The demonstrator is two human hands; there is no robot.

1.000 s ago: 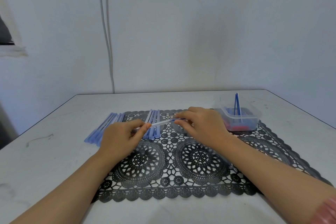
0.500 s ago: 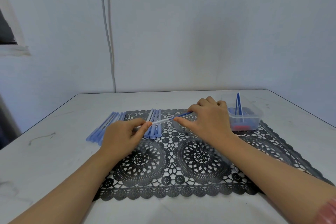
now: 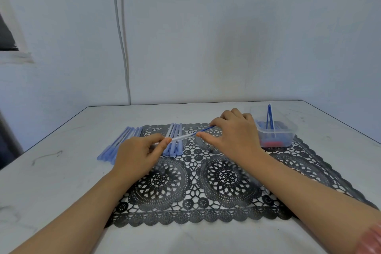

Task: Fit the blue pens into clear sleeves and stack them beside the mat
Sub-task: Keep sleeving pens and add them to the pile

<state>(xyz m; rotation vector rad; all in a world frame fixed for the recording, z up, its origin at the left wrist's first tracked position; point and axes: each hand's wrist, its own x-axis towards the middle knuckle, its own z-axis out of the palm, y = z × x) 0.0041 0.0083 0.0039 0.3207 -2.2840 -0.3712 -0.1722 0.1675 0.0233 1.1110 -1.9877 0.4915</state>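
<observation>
Over the black lace mat [image 3: 222, 210] my left hand [image 3: 140, 152] pinches one end of a clear sleeve [image 3: 182, 137]. A thin blue pen [image 3: 204, 130] sticks out of the sleeve's right end, and my right hand [image 3: 233, 136] pinches it between thumb and forefinger. A row of sleeved pens [image 3: 174, 140] lies on the mat's far left part. Another stack of sleeved pens [image 3: 118, 144] lies on the table just left of the mat. A clear plastic tub [image 3: 275, 130] at the mat's far right corner holds several upright blue pens [image 3: 269, 116].
The grey table [image 3: 51, 171] ends at a wall close behind. A white cable [image 3: 121, 37] runs down that wall to the table's back edge. Red and blue bits lie in the tub's bottom.
My right hand has drawn back to the right, and a length of blue pen now shows between it and the sleeve. My left hand has stayed in place.
</observation>
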